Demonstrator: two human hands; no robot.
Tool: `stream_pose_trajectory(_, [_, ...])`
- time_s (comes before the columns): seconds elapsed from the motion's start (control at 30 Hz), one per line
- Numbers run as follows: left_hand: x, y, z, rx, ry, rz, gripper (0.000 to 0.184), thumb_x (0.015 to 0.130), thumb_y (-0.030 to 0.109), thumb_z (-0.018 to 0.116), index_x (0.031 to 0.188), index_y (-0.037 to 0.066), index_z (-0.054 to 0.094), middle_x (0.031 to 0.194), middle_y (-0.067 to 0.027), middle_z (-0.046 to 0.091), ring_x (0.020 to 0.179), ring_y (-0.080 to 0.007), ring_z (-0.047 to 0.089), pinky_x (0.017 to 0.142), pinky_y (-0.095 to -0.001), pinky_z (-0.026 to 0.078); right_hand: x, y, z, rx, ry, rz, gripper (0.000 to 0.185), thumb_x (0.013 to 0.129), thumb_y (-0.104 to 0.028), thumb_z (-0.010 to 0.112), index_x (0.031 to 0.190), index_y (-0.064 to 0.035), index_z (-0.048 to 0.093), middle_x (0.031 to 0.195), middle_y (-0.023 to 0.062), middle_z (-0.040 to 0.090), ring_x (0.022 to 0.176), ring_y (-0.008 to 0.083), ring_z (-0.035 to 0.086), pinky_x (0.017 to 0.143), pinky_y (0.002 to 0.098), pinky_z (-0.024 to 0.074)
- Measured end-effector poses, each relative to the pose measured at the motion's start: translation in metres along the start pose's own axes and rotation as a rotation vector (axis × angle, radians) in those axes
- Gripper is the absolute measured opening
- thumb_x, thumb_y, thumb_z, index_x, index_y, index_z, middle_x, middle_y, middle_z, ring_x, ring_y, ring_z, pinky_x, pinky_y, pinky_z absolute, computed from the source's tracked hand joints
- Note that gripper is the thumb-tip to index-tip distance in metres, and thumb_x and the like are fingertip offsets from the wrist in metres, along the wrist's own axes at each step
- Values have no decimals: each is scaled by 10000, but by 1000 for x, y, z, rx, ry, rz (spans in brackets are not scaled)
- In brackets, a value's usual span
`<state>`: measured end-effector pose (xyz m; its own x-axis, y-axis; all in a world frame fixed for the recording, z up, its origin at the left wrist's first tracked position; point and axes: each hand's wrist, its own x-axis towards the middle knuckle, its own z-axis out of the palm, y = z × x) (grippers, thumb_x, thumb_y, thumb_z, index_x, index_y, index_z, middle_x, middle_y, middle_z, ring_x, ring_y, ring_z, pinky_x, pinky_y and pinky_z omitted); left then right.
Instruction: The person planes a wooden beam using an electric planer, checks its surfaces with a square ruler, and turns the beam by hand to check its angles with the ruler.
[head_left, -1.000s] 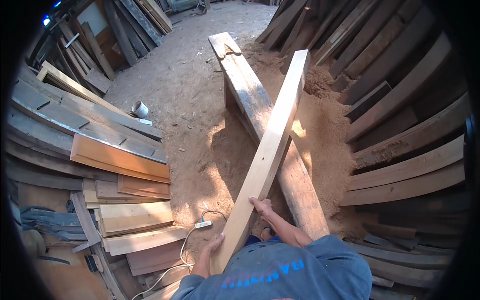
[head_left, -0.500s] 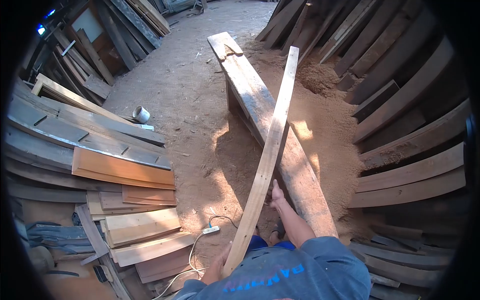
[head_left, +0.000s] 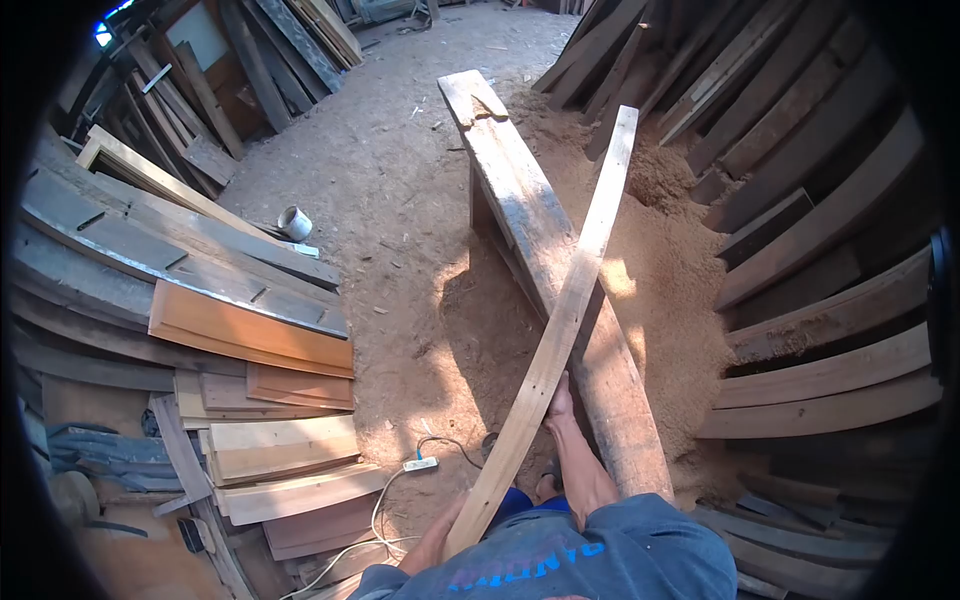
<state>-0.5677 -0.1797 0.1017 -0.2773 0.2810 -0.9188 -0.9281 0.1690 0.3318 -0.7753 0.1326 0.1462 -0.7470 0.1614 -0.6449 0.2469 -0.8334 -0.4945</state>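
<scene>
We see a long, pale wooden beam [head_left: 548, 362] lying slantwise over the low, worn timber surface [head_left: 628, 440]; it crosses the top near the middle, with its far end jutting out beyond the right edge and its near end reaching the blue-grey shirt [head_left: 640, 545]. Laid crosswise like this, it probably lets the surface carry much of the weight, so the hands need only steady and turn the near half.

We find the left hand [head_left: 452, 522] gripping the left edge by the near end, where it likely has good control over tilt. The right hand [head_left: 562, 400] touches the opposite edge farther along, its fingers hidden beneath the beam — we cannot tell whether they are closed, though the placing suggests support from below. With the hands on opposite edges, we would expect the beam to be less apt to roll.

Around us, sawdust [head_left: 655, 175] is heaped on the floor just right of the surface. A white power strip [head_left: 421, 463] lies to the left with its cord [head_left: 377, 513], apart from the beam — handy for tools, we suppose. Boards [head_left: 830, 395] line the right side, and an orange-brown panel [head_left: 255, 328] tops a stack at left.
</scene>
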Motion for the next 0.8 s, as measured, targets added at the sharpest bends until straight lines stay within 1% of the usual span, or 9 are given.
stream_pose_trajectory(0.1, [2,18,11,29,-19,35,675,1051,570,417,1386,16,609,1351,-134,613,1178,-225,584,1026,-388,455,-18,-12,-9,89,-149,16,717,1070,-625,301,1395,-37,550,1249,130,664,1094,295,680,946,471,577])
stream_pose_trajectory(0.23, [6,43,25,77,-52,74,662,1050,558,429,1384,15,607,1341,-130,614,1172,-220,585,1019,-382,459,-50,-50,4,74,-114,-14,694,1078,-610,292,1391,-48,552,1256,126,664,1138,287,658,988,466,543])
stream_pose_trajectory(0.33, [10,59,35,129,-83,108,652,1049,549,438,1383,15,606,1333,-126,616,1167,-216,586,1013,-378,463,-69,-80,11,39,-179,-97,670,1082,-596,309,1382,-51,557,1255,119,666,1146,274,650,1021,453,517])
stream_pose_trajectory(0.43, [8,74,48,180,-112,137,643,1048,540,447,1382,14,604,1324,-123,617,1163,-212,587,1008,-374,466,-95,-114,17,11,-231,-182,697,1036,-650,410,1446,-95,510,1323,86,629,1214,259,598,1058,453,477])
stream_pose_trajectory(0.47, [7,78,52,195,-121,141,640,1048,537,450,1382,14,604,1322,-122,617,1161,-211,588,1006,-372,467,-107,-126,15,-35,-257,-182,739,1027,-664,418,1494,-93,461,1399,93,589,1276,265,556,1101,461,430])
stream_pose_trajectory(0.57, [3,94,67,254,-141,170,631,1047,528,459,1381,13,603,1314,-118,619,1157,-207,589,1000,-368,471,-150,-178,18,-216,-307,-176,785,1007,-702,409,1491,-88,461,1408,97,588,1270,266,562,1095,476,431])
stream_pose_trajectory(0.6, [1,99,73,271,-151,181,628,1046,526,462,1380,13,602,1311,-117,619,1155,-205,589,999,-367,472,-151,-191,17,-191,-359,-214,738,1034,-662,400,1465,-71,497,1364,99,617,1208,237,611,1038,441,489])
stream_pose_trajectory(0.7, [-6,108,91,315,-177,212,619,1045,517,471,1379,12,601,1303,-114,621,1151,-201,590,993,-362,475,-108,-235,5,52,-524,-138,916,936,-824,327,1489,-107,470,1397,115,595,1244,283,598,1013,482,516])
stream_pose_trajectory(0.8, [-12,124,107,377,-207,259,610,1045,508,481,1378,11,600,1295,-110,622,1146,-197,591,987,-358,478,-108,-263,-8,43,-673,-340,944,915,-838,323,1488,-102,466,1379,126,601,1234,289,611,995,484,540])
